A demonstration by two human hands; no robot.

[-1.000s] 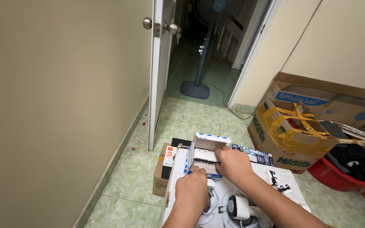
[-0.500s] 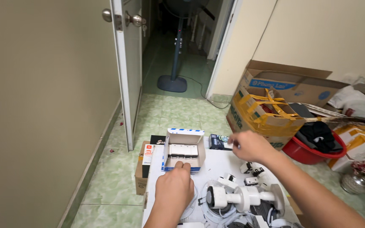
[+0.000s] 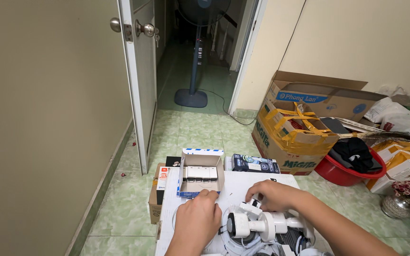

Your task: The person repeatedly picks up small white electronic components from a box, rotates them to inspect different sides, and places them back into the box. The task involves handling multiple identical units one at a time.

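Note:
An open white-and-blue small box [image 3: 200,176] with several white parts in a row stands at the far edge of a white tabletop [image 3: 236,182]. My left hand [image 3: 196,223] rests on the table just in front of that box, fingertips touching its near edge. My right hand [image 3: 272,194] lies to the right, fingers curled over a small white part beside a white security camera [image 3: 262,223] and its coiled white cable [image 3: 236,242]. Whether the right hand grips the part is unclear.
A dark flat package [image 3: 255,164] and a brown carton [image 3: 156,199] sit past the table. An open white door [image 3: 141,80] and a standing fan [image 3: 195,52] are ahead. Cardboard boxes [image 3: 304,123], a red basin [image 3: 345,170] and bags crowd the right.
My right hand left the small box and moved down right onto the white parts by the camera. My left hand stayed at the box's near edge. The view tilted lower.

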